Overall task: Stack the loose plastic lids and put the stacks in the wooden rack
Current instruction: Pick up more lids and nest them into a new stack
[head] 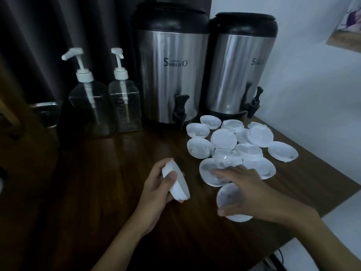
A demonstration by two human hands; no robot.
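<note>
Lids, white and loose, are lying in an overlapping cluster at centre right of the frame on the dark wooden worktop, just in front of two steel urns. At lower centre the left hand is holding a tilted lid on edge above the worktop. Its grip is curling round the rim, with the thumb lying across the near face; whether this is one lid or a few nested I cannot tell. At lower right the right hand is reaching over the near edge of the cluster, its grip pinching a near lid between the thumb underneath and the fingers spread on top. The forefinger is stretching out over another lid. Two clear pump bottles are standing at upper left beside the urns.
</note>
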